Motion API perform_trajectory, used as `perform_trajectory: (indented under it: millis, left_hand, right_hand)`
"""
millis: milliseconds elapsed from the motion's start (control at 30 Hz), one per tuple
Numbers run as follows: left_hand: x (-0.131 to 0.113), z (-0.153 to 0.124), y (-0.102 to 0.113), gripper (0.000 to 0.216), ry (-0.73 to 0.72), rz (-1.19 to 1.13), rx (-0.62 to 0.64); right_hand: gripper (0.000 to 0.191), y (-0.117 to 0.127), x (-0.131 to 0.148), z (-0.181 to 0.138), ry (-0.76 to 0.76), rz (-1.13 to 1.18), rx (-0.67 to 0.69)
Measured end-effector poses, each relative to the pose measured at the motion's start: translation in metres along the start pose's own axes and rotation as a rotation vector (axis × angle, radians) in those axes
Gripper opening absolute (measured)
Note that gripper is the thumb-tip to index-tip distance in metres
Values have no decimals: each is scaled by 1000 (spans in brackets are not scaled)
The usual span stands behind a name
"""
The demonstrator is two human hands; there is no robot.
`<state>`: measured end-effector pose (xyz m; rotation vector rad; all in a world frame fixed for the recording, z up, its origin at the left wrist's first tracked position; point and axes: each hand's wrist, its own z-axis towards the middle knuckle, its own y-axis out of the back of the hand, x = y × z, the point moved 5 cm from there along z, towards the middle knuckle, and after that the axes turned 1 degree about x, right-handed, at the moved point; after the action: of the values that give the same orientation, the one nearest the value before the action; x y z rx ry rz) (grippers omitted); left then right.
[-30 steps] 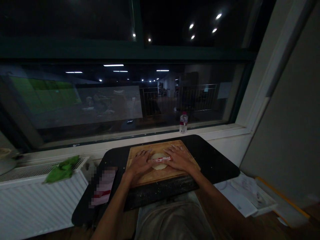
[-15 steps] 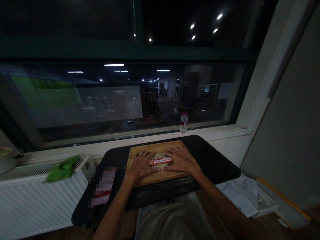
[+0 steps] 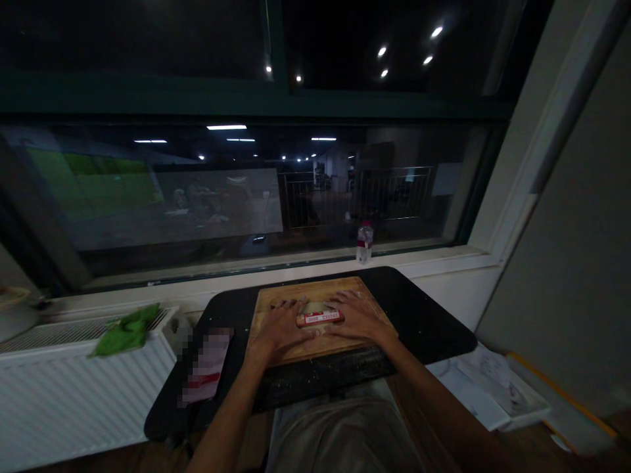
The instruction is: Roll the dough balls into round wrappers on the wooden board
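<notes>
A wooden rolling pin [image 3: 321, 318] with a red and white label lies across a flat piece of pale dough [image 3: 314, 307] on the wooden cutting board [image 3: 300, 355]. My left hand [image 3: 282, 328] is spread over the pin's left end, its fingers stretched out ahead and its thumb on the near side. Over the right end lies my right hand [image 3: 359, 318], palm down with fingers apart in the same way. The palms cover both ends of the pin, and whitish traces show on my fingers. Part of the dough is hidden under the pin and hands.
The board rests on a black table [image 3: 424, 315]. A blurred pinkish packet [image 3: 210, 368] lies at its left. On the windowsill stands a bottle [image 3: 365, 242]. A green cloth [image 3: 125, 330] hangs over the radiator [image 3: 98, 394]; a white tray with papers [image 3: 493, 387] is low at the right.
The view has shifted slightly. The rolling pin appears turned a little, with its label at a different angle; my hands stay in nearly the same place on it.
</notes>
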<state>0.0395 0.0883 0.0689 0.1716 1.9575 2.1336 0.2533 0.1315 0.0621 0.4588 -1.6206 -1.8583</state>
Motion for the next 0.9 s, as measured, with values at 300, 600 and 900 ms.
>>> perform_trajectory:
  millis: [300, 600, 900]
  left_hand:
    - [-2, -2, -5, 95, 40, 0, -17]
    - [-9, 4, -4, 97, 72, 18, 22]
    - [-14, 17, -13, 95, 56, -3, 83]
  right_hand:
    - [74, -3, 3, -6, -7, -5, -94]
    - [72, -8, 0, -8, 13, 15, -133]
    - [71, -6, 1, -8, 18, 23, -91]
